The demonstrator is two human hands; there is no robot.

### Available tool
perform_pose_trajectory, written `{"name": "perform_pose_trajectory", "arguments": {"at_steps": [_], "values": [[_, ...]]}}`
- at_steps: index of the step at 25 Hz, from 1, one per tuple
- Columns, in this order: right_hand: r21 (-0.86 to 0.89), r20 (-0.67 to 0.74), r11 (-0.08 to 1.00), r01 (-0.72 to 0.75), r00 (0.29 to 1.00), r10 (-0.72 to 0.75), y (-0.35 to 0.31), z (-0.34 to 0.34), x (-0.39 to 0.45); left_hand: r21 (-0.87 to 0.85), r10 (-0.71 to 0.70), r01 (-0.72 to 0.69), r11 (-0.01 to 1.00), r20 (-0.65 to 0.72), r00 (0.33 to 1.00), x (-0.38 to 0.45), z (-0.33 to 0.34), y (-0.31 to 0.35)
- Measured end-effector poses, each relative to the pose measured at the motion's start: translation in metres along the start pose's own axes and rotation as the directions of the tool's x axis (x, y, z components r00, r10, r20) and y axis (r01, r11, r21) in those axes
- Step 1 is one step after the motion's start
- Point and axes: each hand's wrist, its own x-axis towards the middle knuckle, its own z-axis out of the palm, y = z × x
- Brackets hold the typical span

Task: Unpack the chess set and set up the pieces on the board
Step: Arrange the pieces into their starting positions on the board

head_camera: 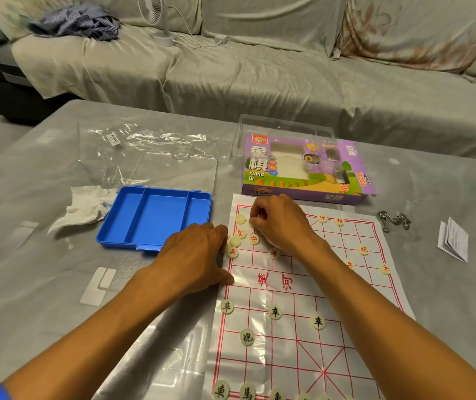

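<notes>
Xiangqi pieces, small cream discs with red or black characters, sit scattered on the thin plastic board sheet with red grid lines (297,336), which lies flat on the grey tabletop (43,255). Red-marked discs (363,249) occupy the far half, black-marked discs (275,312) the near half. The right hand (280,223) hovers over the far left corner of the sheet, fingers curled and pinching a cream disc (251,223) among a cluster of red ones. The left hand (195,255) rests at the sheet's left edge, fingers bent down; whether it holds anything cannot be told. Left of the sheet lies an open blue plastic tray (156,215), and beyond it a purple cardboard box (303,168).
</notes>
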Motion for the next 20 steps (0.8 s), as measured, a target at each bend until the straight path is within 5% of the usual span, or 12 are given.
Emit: {"name": "perform_pose_trajectory", "arguments": {"at_steps": [20], "values": [[-0.027, 0.019, 0.999, 0.018, 1.0, -0.018, -0.009, 0.009, 0.037, -0.033, 0.006, -0.005, 0.999, 0.009, 1.0, 0.003, 0.002, -0.002]]}}
